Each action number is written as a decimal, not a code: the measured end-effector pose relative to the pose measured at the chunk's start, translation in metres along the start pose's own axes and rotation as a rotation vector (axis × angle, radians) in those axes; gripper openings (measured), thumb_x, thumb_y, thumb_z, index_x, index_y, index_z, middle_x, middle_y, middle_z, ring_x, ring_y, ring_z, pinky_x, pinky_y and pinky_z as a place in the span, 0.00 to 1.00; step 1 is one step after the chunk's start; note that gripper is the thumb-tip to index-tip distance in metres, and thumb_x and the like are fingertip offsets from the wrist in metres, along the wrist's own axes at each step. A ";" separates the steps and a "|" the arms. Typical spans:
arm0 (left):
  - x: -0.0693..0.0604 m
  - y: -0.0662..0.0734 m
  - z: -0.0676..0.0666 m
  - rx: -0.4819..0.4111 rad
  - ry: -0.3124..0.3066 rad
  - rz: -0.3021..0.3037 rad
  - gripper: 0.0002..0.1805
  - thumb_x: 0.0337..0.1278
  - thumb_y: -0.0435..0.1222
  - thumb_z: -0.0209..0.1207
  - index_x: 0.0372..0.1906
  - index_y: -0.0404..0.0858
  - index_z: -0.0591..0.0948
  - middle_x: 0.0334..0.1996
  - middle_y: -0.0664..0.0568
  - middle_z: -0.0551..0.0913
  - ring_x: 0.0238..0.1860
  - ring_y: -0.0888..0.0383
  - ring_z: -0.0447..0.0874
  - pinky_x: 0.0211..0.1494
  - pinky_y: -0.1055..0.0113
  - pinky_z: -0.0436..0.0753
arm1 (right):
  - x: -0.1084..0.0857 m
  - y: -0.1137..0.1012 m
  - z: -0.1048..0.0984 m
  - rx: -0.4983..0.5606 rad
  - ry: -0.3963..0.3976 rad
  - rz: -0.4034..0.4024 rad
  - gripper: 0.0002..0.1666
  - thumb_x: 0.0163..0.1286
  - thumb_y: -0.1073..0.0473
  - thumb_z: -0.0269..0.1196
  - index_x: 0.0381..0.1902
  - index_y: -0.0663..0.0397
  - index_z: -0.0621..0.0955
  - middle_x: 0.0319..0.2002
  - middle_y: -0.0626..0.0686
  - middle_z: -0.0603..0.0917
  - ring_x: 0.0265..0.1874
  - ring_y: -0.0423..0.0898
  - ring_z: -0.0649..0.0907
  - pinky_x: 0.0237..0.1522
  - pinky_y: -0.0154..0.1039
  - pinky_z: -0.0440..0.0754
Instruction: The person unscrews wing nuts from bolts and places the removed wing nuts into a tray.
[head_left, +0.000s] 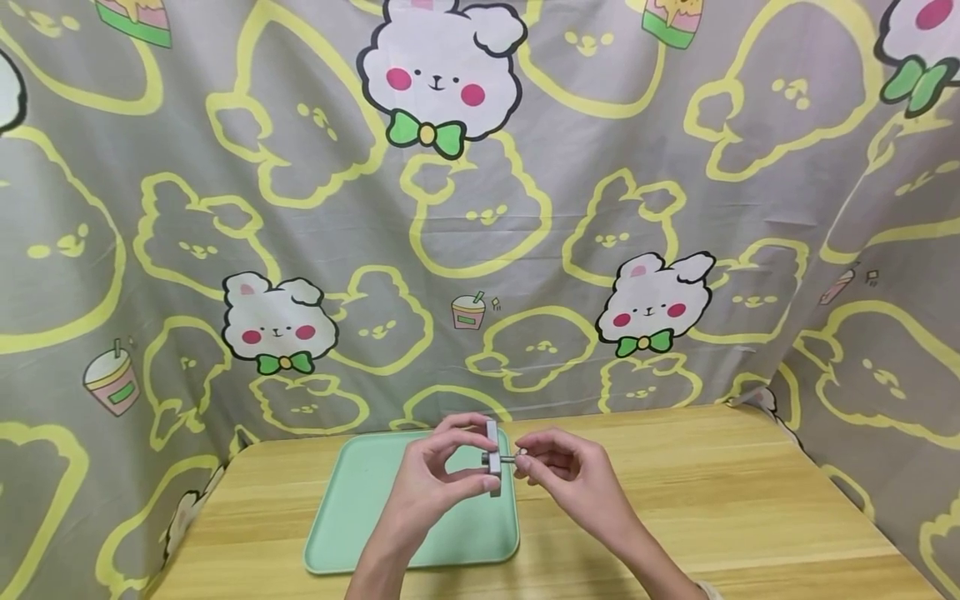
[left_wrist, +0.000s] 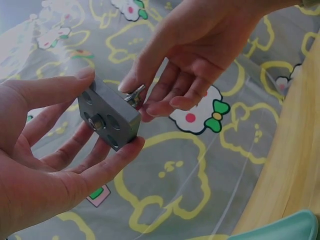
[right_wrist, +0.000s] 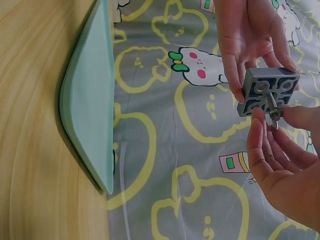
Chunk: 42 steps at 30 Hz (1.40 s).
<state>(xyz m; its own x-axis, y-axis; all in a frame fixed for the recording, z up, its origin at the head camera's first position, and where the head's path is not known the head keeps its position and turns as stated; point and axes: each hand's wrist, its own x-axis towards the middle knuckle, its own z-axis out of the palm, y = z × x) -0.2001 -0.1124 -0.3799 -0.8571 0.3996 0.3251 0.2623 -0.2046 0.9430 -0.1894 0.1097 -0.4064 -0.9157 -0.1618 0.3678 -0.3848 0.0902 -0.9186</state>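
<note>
My left hand (head_left: 423,479) holds a grey square block (head_left: 492,435) on edge, thumb and fingers at its opposite edges. Several round holes show in its face in the left wrist view. A bolt (right_wrist: 271,100) passes through the middle of the block, its head on the left side and its threaded shank pointing right. At the shank's end, my right hand (head_left: 581,479) pinches a small metal nut (right_wrist: 275,114) between thumb and fingers. The nut seems to have wings, partly hidden by the fingertips. It stands apart from the block's face.
Below the hands, a pale green tray (head_left: 352,508) lies on the wooden table (head_left: 750,500). A grey curtain (head_left: 555,200) with rabbit prints hangs behind the table and along its sides.
</note>
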 end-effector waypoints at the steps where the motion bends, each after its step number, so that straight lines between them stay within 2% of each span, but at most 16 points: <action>1: 0.000 0.000 0.000 0.001 0.000 -0.004 0.17 0.51 0.24 0.74 0.48 0.27 0.85 0.64 0.39 0.73 0.64 0.44 0.75 0.58 0.47 0.87 | 0.000 0.000 0.000 0.000 0.002 -0.002 0.12 0.70 0.58 0.70 0.48 0.56 0.85 0.39 0.54 0.88 0.33 0.49 0.90 0.39 0.46 0.92; 5: 0.000 0.000 0.001 0.006 0.000 -0.019 0.19 0.51 0.24 0.74 0.49 0.22 0.83 0.64 0.39 0.73 0.65 0.44 0.74 0.58 0.48 0.86 | -0.001 0.000 -0.001 -0.002 0.006 -0.021 0.12 0.69 0.60 0.71 0.48 0.56 0.85 0.38 0.54 0.89 0.33 0.49 0.90 0.38 0.44 0.92; 8: 0.000 0.000 0.001 0.009 0.002 -0.019 0.19 0.51 0.24 0.74 0.49 0.23 0.84 0.65 0.39 0.72 0.65 0.44 0.74 0.58 0.48 0.87 | -0.001 0.000 0.000 -0.015 0.013 -0.052 0.11 0.67 0.61 0.72 0.46 0.55 0.85 0.38 0.52 0.89 0.35 0.48 0.89 0.39 0.42 0.92; 12: 0.000 -0.002 0.000 0.010 0.004 -0.003 0.17 0.51 0.24 0.74 0.48 0.29 0.86 0.65 0.39 0.73 0.64 0.44 0.75 0.58 0.48 0.87 | -0.001 0.002 0.002 -0.069 0.024 -0.162 0.10 0.66 0.64 0.72 0.45 0.53 0.85 0.40 0.49 0.88 0.38 0.44 0.88 0.39 0.40 0.92; 16: 0.000 -0.003 -0.001 0.011 0.003 0.015 0.17 0.50 0.23 0.74 0.47 0.29 0.86 0.64 0.39 0.73 0.63 0.43 0.76 0.58 0.48 0.87 | -0.001 0.004 0.004 -0.147 0.035 -0.283 0.11 0.66 0.66 0.73 0.43 0.49 0.85 0.41 0.46 0.88 0.38 0.44 0.88 0.38 0.39 0.91; 22: 0.000 -0.002 -0.002 0.002 0.002 0.016 0.19 0.51 0.23 0.73 0.48 0.24 0.84 0.64 0.39 0.72 0.65 0.36 0.73 0.58 0.48 0.87 | 0.000 0.008 0.005 -0.221 0.043 -0.476 0.18 0.60 0.75 0.73 0.42 0.50 0.85 0.42 0.53 0.88 0.39 0.46 0.87 0.36 0.38 0.91; 28: 0.000 -0.001 -0.003 -0.001 0.002 0.005 0.17 0.51 0.23 0.73 0.48 0.28 0.85 0.65 0.39 0.73 0.65 0.39 0.73 0.57 0.47 0.87 | 0.002 0.008 0.004 -0.287 0.051 -0.624 0.20 0.57 0.78 0.73 0.39 0.49 0.85 0.43 0.51 0.87 0.42 0.45 0.87 0.42 0.31 0.89; 31: 0.000 -0.001 -0.003 -0.001 0.002 0.007 0.17 0.51 0.23 0.73 0.48 0.28 0.85 0.65 0.39 0.73 0.65 0.40 0.74 0.57 0.47 0.87 | 0.002 0.007 0.003 -0.316 0.052 -0.669 0.21 0.56 0.78 0.74 0.39 0.49 0.84 0.44 0.49 0.87 0.43 0.44 0.87 0.44 0.29 0.88; 34: 0.000 -0.001 -0.003 0.000 0.000 0.013 0.18 0.51 0.23 0.73 0.48 0.25 0.84 0.65 0.39 0.73 0.64 0.40 0.74 0.58 0.48 0.87 | 0.002 0.007 0.003 -0.316 0.049 -0.664 0.22 0.56 0.77 0.74 0.41 0.49 0.84 0.45 0.50 0.87 0.43 0.44 0.87 0.44 0.31 0.88; 37: 0.000 -0.002 -0.003 0.002 -0.002 0.024 0.19 0.51 0.22 0.73 0.49 0.21 0.82 0.65 0.38 0.72 0.64 0.40 0.74 0.58 0.48 0.87 | 0.001 0.005 0.003 -0.261 0.028 -0.588 0.22 0.58 0.74 0.75 0.47 0.51 0.84 0.47 0.52 0.86 0.45 0.46 0.86 0.44 0.36 0.90; 39: 0.000 -0.001 -0.003 0.001 0.000 0.028 0.20 0.50 0.21 0.72 0.49 0.20 0.82 0.64 0.37 0.73 0.64 0.41 0.75 0.58 0.48 0.87 | 0.000 0.002 0.003 -0.196 0.009 -0.487 0.22 0.62 0.71 0.74 0.52 0.52 0.83 0.49 0.53 0.86 0.47 0.48 0.86 0.45 0.40 0.90; 42: 0.000 -0.001 -0.003 0.004 0.005 0.023 0.19 0.50 0.22 0.73 0.49 0.23 0.83 0.64 0.38 0.73 0.63 0.43 0.76 0.57 0.48 0.87 | 0.000 -0.002 0.002 -0.080 0.000 -0.282 0.19 0.68 0.65 0.71 0.56 0.53 0.82 0.49 0.56 0.86 0.49 0.49 0.86 0.48 0.43 0.90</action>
<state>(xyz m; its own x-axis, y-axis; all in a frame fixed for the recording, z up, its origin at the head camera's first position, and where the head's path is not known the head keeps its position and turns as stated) -0.2014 -0.1152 -0.3809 -0.8529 0.3906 0.3464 0.2837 -0.2103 0.9356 -0.1885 0.1078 -0.4051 -0.7711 -0.1915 0.6073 -0.6324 0.1192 -0.7654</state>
